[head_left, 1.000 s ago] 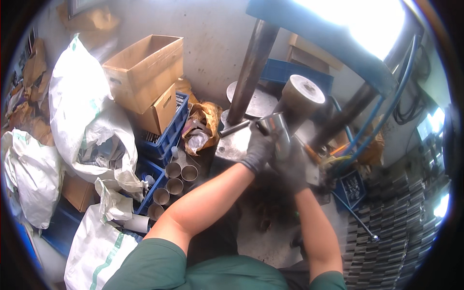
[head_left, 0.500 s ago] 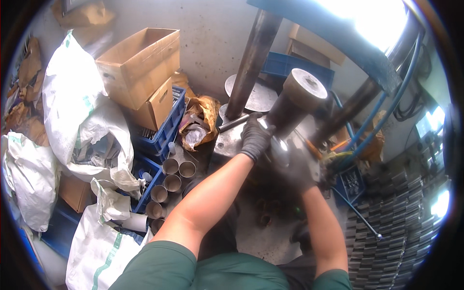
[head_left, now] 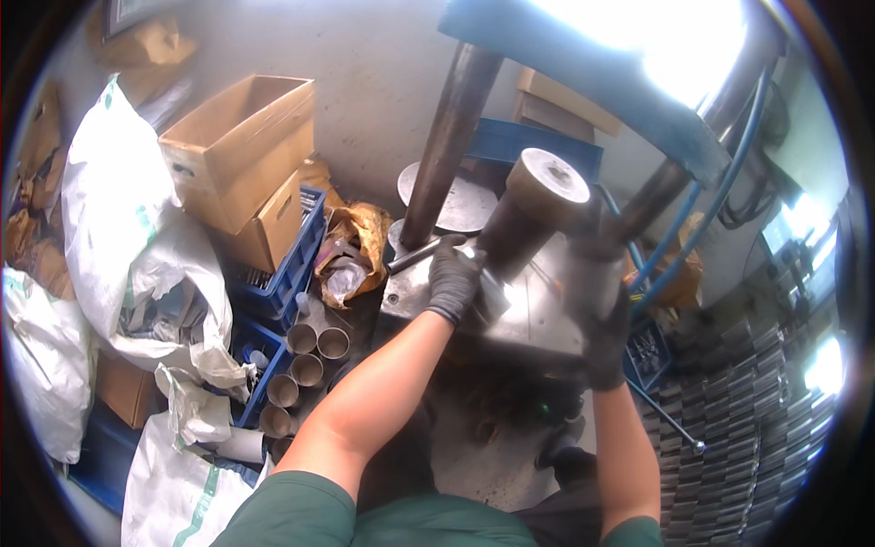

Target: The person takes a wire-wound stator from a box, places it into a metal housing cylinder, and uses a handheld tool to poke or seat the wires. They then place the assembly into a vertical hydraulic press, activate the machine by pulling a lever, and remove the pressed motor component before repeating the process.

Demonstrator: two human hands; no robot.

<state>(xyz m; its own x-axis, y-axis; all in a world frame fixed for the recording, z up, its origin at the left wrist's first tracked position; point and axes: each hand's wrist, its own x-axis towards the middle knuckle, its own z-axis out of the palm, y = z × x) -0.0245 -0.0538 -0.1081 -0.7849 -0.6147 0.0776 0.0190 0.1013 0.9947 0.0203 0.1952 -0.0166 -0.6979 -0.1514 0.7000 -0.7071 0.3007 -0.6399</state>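
My left hand (head_left: 453,281), in a dark grey glove, is closed at the end of a slim metal rod (head_left: 414,258) over the steel plate (head_left: 547,314) of a press. Close by its fingers is a shiny metal piece (head_left: 493,299), whose full shape is hidden. Behind it stands a thick dark cylinder (head_left: 524,214) with a bright, flat top. My right hand (head_left: 602,342), gloved too, is at the plate's right side. Motion smears its fingers, and a greyish cylindrical blur shows there, so I cannot tell what it holds.
Dark posts (head_left: 453,137) and blue hoses (head_left: 720,214) flank the plate. Several metal tubes (head_left: 307,369) stand on the floor at left, near blue crates (head_left: 305,242), cardboard boxes (head_left: 241,146) and white sacks (head_left: 118,191). Stacked metal parts (head_left: 729,428) fill the right side.
My right hand has moved right, away from the cylinder and my left hand. My left hand stays at the rod. The whole view has shifted slightly left and down.
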